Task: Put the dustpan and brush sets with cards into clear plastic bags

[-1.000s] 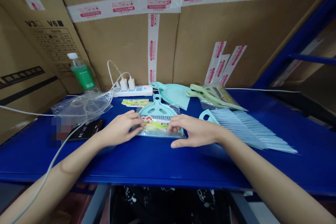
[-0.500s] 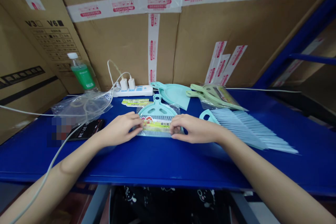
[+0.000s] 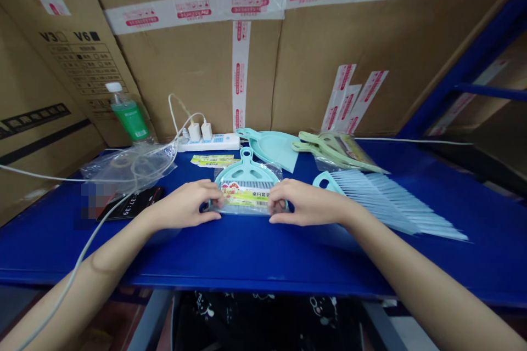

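A light-blue dustpan and brush set (image 3: 246, 174) lies flat in a clear plastic bag near the middle of the table, its handle pointing away from me. A yellow-green label (image 3: 245, 194) with mushroom drawings and printed characters covers its near part. My left hand (image 3: 196, 203) grips the bag's left edge with curled fingers, its thumb low on the near side. At the right edge, my right hand (image 3: 298, 202) does likewise, fingers bent over the plastic and thumb below. The fingertips partly hide the bag's corners.
Loose light-blue brushes (image 3: 382, 200) lie at right. Behind are blue dustpans (image 3: 274, 148) and green dustpans (image 3: 340, 153). Yellow labels (image 3: 212, 160), a power strip (image 3: 222, 142), a plastic bag (image 3: 123, 167), a timer display (image 3: 132, 205) and a bottle (image 3: 130, 118) stand left. A white cable (image 3: 80, 258) crosses my left arm.
Both thumbs have shifted slightly, and the left thumb now sits lower, farther from its fingers. The bag and label have barely moved. The timer reads one second later.
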Tool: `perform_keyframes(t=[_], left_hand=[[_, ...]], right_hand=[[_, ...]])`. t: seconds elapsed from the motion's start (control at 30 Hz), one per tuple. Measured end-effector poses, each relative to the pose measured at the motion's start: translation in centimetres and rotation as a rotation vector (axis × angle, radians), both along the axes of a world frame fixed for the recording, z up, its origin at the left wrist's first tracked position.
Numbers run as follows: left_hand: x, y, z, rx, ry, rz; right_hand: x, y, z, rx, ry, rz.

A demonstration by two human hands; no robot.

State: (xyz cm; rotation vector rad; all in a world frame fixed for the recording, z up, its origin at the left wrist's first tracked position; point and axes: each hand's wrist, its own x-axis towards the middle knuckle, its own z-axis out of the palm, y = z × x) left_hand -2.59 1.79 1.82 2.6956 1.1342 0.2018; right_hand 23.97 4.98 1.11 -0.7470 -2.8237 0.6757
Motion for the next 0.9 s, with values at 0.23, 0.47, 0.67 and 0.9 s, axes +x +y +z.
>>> perform_keyframes(t=[0.23, 0.47, 0.67, 0.9], left_hand=[[-0.02, 0.1, -0.08, -0.052, 0.01, 0.0], [0.15, 0.03, 0.15, -0.094, 0.037, 0.022], [0.34, -0.17, 0.18, -0.053, 0.039, 0.053], [0.62, -0.24, 0.27, -0.014, 0.042, 0.059]], right_hand=[[-0.03, 0.0, 0.1, 0.009, -0.038, -0.028], [0.04, 0.06, 0.09, 0.018, -0.024, -0.056], [-0.07, 0.0, 0.12, 0.027, -0.033, -0.069], [-0.05, 0.03, 0.1, 0.04, -0.025, -0.069]])
